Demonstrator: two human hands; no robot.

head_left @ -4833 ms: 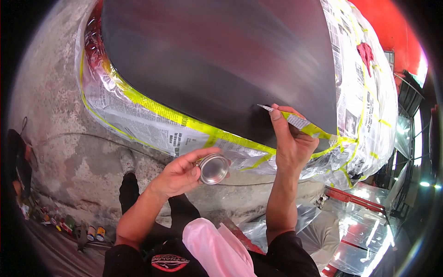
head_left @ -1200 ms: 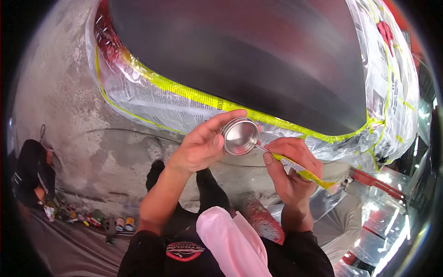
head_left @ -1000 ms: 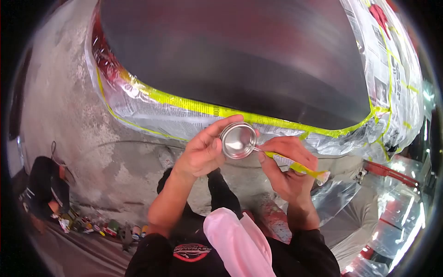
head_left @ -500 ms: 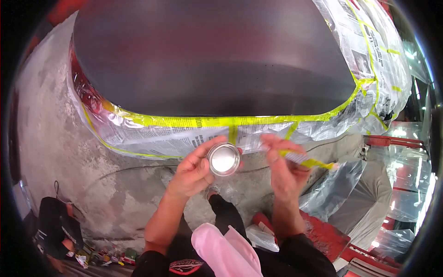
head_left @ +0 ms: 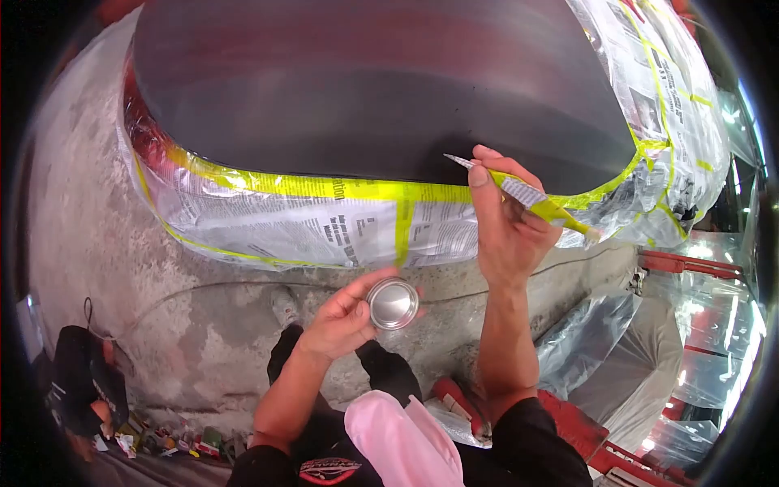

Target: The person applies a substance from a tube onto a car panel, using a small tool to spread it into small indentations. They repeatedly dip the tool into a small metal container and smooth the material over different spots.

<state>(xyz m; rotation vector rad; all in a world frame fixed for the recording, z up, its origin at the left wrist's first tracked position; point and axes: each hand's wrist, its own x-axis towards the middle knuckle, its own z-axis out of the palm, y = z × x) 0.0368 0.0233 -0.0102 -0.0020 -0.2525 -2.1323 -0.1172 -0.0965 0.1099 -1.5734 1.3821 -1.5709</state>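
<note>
My left hand point(head_left: 341, 325) grips a small round silver tin point(head_left: 393, 304) by its side, over the concrete floor. In my right hand point(head_left: 519, 215) is a thin pointed stick of printed paper and yellow tape point(head_left: 523, 193), pinched between thumb and fingers. Its pale tip points left, close over the lower edge of a dark, matte car panel point(head_left: 365, 97). A few small dark specks show on the panel above the tip. Yellow tape point(head_left: 357, 188) and newspaper point(head_left: 308, 223) border the panel's near edge.
Newspaper and plastic point(head_left: 690, 122) cover the vehicle's right side. A cable point(head_left: 243, 284) runs across the floor. Plastic sheeting point(head_left: 584, 333) and red parts point(head_left: 572, 418) lie at right. At lower left are a dark bag-like shape point(head_left: 85, 373) and small litter point(head_left: 187, 442).
My right hand has moved up with the pointed stick, bringing its tip over the dark panel. My left hand, still holding the tin, has shifted slightly lower in view.
</note>
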